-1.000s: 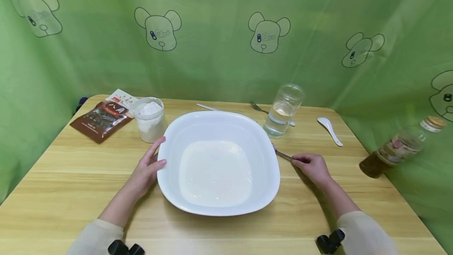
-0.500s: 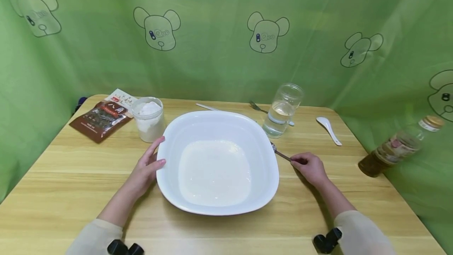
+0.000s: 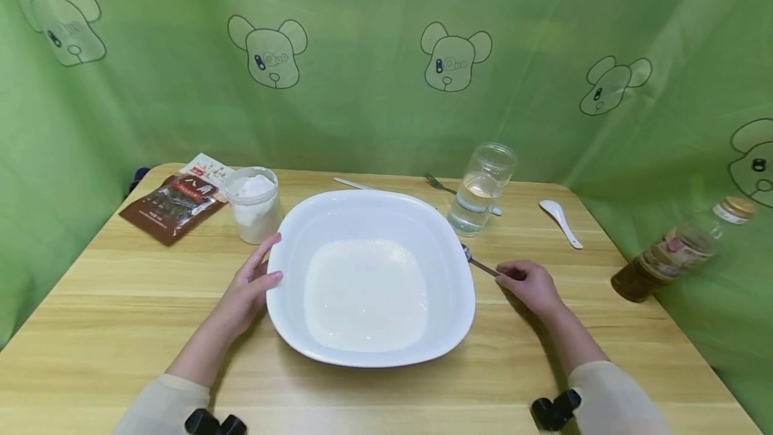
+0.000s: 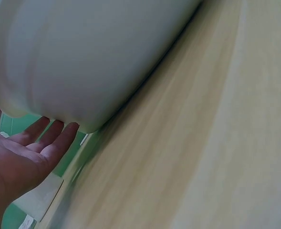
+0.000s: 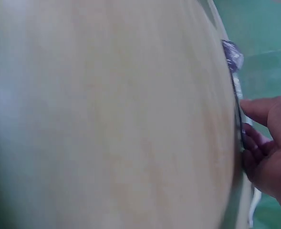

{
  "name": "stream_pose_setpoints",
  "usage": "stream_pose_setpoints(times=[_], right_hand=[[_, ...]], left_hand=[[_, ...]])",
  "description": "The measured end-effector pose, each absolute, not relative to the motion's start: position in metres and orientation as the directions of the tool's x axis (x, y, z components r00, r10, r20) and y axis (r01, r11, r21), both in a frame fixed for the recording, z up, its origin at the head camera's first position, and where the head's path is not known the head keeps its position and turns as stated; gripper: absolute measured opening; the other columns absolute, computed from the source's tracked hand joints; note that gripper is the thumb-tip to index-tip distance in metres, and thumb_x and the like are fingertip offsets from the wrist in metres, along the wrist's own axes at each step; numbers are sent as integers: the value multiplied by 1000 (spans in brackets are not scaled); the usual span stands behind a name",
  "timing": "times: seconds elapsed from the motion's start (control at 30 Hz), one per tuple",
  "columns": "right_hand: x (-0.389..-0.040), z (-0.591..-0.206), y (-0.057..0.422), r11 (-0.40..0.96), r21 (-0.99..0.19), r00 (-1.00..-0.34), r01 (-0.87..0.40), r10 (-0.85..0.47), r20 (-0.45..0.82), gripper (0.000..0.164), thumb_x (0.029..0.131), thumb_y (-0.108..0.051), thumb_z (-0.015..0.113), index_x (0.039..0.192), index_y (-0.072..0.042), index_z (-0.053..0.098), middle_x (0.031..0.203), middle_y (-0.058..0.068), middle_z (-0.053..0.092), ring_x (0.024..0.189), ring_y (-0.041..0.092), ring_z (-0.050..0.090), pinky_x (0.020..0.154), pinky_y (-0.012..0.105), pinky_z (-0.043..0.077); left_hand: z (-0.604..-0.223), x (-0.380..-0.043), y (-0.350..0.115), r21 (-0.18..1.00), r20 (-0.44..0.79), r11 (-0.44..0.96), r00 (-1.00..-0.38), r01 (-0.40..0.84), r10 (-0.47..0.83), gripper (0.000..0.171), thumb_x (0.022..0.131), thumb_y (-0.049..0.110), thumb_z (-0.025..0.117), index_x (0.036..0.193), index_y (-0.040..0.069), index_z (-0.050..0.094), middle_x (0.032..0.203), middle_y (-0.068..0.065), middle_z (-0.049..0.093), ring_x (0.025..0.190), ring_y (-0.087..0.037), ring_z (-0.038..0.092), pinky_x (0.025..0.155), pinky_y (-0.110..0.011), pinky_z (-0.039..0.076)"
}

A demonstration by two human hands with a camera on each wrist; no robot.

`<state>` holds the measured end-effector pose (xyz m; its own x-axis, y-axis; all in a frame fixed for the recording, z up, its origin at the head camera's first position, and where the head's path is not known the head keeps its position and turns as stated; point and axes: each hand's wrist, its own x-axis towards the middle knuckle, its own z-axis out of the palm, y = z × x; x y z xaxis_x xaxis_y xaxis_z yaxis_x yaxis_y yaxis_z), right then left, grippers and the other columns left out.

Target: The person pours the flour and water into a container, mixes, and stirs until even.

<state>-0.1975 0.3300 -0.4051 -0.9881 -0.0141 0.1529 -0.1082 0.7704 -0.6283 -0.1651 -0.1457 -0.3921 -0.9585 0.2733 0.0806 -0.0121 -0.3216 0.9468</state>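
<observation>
A large white basin (image 3: 370,217) with whitish liquid in its bottom stands mid-table. My left hand (image 3: 244,294) holds its left side: thumb and forefinger lie at the rim, and in the left wrist view other fingertips touch the outer wall. To the basin's right, my right hand (image 3: 531,286) pinches the handle end of a slim metal spoon (image 3: 480,264). The spoon's shiny head points toward the basin wall. In the right wrist view the same spoon (image 5: 233,59) lies along the tabletop, its handle partly hidden by the fingers.
A jar of white powder (image 3: 256,210) and a brown star anise packet (image 3: 175,203) sit back left. Behind the basin are a water jar (image 3: 477,197), a fork (image 3: 436,182) and a white utensil (image 3: 353,183). A white spoon (image 3: 561,223) and bottle (image 3: 670,257) stand right.
The right hand and spoon have shifted very slightly left, and the spoon's head has turned so that more of its shine shows. The left hand and basin look unmoved.
</observation>
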Motion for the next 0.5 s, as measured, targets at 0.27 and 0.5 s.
stream_pose_setpoints(times=[0.27,0.5], right_hand=[[-192,-363,323,817,-566,-992,-111,-125,14,53,81,-26,58,118,9,45,109,28,49,95,39,47,74,43,45],[-186,-297,282,854,-455,-965,-253,-256,58,64,85,-39,47,128,7,33,124,29,37,109,44,35,87,56,32]], left_hand=[[-391,-166,-147,942,99,-337,-955,-1,280,66,80,2,46,138,12,17,128,-28,25,98,-22,50,78,-35,47],[-350,-172,-155,959,226,122,-949,257,222,64,84,15,53,138,15,19,136,-15,26,118,-26,31,94,-42,32]])
